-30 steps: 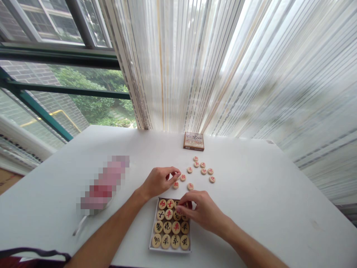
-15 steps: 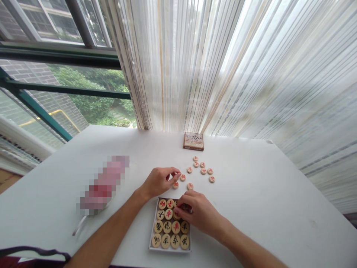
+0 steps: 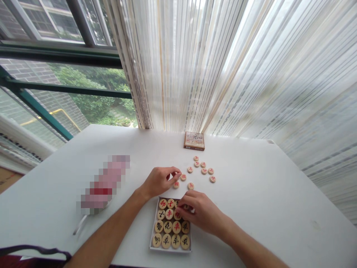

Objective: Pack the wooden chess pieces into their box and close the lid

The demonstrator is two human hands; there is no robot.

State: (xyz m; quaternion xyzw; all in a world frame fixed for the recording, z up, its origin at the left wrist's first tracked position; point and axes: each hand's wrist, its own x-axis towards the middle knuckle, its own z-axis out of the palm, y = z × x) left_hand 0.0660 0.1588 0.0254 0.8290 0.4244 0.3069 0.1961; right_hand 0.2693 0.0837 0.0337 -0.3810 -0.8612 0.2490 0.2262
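Note:
A shallow white box (image 3: 153, 232) of round wooden chess pieces with red and black characters lies at the table's near edge. My right hand (image 3: 199, 212) rests over the box's far right corner, fingers curled and pinched on a piece there; the piece itself is mostly hidden. My left hand (image 3: 160, 180) lies on the table just beyond the box, fingers curled, its tips beside a loose piece (image 3: 183, 177). Several more loose pieces (image 3: 204, 171) with red characters are scattered farther back.
A small brown box lid (image 3: 194, 140) sits near the curtain at the far edge of the white table (image 3: 264, 193). A blurred pink object (image 3: 106, 184) lies to the left. Sheer striped curtains and a window stand behind.
My right hand has shifted slightly back over the box's far right corner. The left hand has stayed in place.

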